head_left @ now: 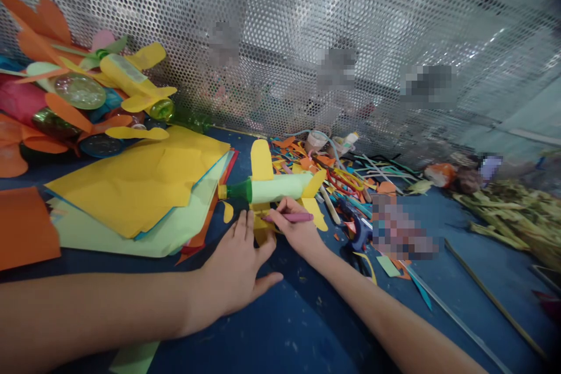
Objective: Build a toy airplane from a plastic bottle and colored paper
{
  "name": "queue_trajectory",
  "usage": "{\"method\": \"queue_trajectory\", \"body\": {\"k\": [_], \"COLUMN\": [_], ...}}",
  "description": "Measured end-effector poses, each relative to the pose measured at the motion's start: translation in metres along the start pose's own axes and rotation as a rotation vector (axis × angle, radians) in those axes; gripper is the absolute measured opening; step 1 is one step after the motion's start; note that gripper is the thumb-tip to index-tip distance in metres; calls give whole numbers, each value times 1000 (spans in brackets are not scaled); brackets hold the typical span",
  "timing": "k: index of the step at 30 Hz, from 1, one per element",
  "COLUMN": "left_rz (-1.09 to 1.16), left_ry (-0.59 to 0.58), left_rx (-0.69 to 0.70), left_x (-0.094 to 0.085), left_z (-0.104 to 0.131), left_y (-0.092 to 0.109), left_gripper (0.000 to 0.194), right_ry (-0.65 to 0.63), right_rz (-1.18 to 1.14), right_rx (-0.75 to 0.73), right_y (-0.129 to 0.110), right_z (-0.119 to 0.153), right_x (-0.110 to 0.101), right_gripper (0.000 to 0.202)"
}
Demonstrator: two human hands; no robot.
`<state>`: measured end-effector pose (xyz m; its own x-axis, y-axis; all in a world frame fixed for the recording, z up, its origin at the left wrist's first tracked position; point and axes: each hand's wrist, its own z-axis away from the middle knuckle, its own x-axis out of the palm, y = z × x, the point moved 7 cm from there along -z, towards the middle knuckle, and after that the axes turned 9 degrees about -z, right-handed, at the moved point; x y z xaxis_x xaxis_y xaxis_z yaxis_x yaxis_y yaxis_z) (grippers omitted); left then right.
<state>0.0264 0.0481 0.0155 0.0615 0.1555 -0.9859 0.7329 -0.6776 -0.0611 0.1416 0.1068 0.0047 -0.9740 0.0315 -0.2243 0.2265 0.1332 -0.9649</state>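
Note:
A green plastic bottle wrapped in pale green paper lies on its side, its yellow cap toward the left. Yellow paper wings and tail pieces stick out from it, like a toy plane. My right hand grips a purple pen, its tip over the yellow paper on the near side of the bottle. Fingers stretched out, my left hand rests its fingertips on that same paper. Part of the paper is hidden under both hands.
Left of the bottle lies a stack of coloured paper, with finished-looking bottle planes piled behind. Scraps and scissors crowd the right side. A perforated metal screen stands at the back; dry husks lie far right.

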Motion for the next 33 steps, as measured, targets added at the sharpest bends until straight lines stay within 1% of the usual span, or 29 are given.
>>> {"method": "queue_trajectory", "body": {"k": [5,13,18,25,33], "left_rz": [3,3,6,9,5], "left_ry": [8,13,14,4,18], "left_rx": [3,1,3,6,4], "left_x": [1,1,2,1,-1], "left_z": [0,0,1,0,1], "left_y": [0,0,0,0,0], "left_gripper": [60,60,60,60,59], "right_ry": [15,-6,-9,-2,-22], "right_rz": [31,-21,13,55,1], "right_rx": [0,18,7,-16,-6], "right_y": [0,3,3,-4,-3], "right_z": [0,0,0,1,0], "right_x": [-1,0,0,0,2], "right_gripper": [22,22,23,22,22]}}
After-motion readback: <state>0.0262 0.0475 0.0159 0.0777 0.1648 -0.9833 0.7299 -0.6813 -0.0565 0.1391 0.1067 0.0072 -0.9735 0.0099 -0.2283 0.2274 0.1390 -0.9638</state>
